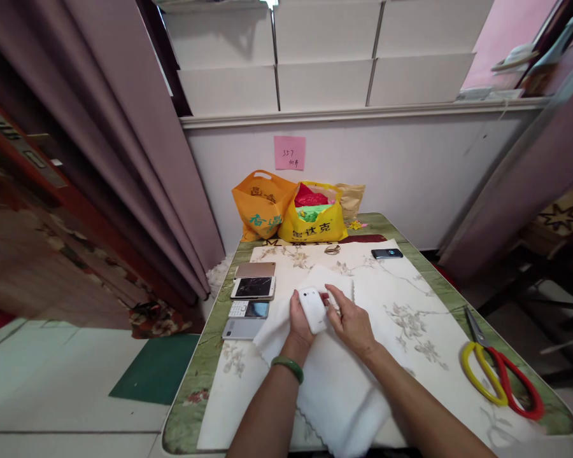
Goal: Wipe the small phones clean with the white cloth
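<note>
A white mobile phone (312, 310) is in my left hand (300, 320), its back with the camera lens facing up. My left fingers wrap round its edge, and a green bangle circles that wrist. Close to the phone's right side is my right hand (351, 318), fingers bent and somewhat apart; I see nothing in its grip. Beneath both hands a white cloth (337, 388) with a zigzag edge lies spread. To the left lie a gold phone (255, 270), a white phone with a dark screen (253, 287), a keypad phone (249, 309) and a silver phone (243, 329).
Scissors with yellow and red handles (501, 381) lie at the table's right edge. A small dark phone (386, 253) rests at the far right. An orange bag (262, 203), a yellow bag (314, 226) and a brown paper bag (352, 200) stand against the wall.
</note>
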`<state>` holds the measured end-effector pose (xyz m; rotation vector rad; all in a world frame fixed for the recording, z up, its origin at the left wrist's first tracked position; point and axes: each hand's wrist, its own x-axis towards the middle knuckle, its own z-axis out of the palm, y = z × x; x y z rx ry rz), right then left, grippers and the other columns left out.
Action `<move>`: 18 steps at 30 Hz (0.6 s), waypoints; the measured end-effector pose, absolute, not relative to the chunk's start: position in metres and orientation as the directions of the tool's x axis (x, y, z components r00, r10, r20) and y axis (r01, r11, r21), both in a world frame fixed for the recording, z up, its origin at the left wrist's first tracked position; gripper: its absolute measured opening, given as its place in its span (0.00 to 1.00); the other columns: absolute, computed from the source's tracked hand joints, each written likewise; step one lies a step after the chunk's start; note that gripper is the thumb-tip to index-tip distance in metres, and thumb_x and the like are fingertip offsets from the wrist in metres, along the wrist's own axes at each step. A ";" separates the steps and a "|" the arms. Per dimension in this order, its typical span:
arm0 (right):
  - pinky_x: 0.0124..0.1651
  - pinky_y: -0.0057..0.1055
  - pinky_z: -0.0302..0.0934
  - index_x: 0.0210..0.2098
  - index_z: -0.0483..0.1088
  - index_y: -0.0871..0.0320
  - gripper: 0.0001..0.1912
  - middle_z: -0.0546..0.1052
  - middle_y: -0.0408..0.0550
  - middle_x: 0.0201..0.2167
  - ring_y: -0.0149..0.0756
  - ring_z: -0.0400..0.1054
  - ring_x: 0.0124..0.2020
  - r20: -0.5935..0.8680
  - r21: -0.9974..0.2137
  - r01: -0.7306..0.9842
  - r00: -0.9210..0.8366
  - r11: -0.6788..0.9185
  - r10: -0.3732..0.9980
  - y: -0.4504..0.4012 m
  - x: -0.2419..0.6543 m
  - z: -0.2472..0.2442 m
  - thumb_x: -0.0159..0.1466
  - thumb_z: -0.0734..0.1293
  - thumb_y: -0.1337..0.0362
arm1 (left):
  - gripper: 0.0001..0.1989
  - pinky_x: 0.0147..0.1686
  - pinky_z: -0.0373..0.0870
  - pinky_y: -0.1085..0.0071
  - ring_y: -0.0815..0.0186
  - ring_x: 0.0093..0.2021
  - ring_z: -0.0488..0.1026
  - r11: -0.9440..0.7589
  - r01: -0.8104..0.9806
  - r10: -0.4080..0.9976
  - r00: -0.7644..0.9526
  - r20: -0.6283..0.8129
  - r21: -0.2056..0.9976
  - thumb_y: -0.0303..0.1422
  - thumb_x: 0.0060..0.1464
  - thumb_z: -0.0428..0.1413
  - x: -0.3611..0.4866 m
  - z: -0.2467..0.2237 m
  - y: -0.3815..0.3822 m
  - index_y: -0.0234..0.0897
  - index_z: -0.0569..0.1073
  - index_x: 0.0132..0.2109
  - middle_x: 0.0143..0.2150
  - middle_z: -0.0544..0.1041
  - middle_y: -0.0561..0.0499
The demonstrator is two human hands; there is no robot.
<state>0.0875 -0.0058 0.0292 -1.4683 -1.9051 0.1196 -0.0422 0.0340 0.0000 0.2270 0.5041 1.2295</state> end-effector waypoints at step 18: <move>0.34 0.26 0.66 0.60 0.60 0.52 0.23 0.76 0.46 0.50 0.34 0.75 0.34 0.458 -0.536 0.781 -0.051 0.321 0.888 -0.018 0.085 0.014 0.66 0.57 0.63 | 0.26 0.47 0.70 0.64 0.57 0.44 0.76 0.387 -0.827 0.920 0.318 -0.228 0.408 0.53 0.56 0.50 -0.037 -0.001 0.038 0.32 0.76 0.42 0.38 0.80 0.43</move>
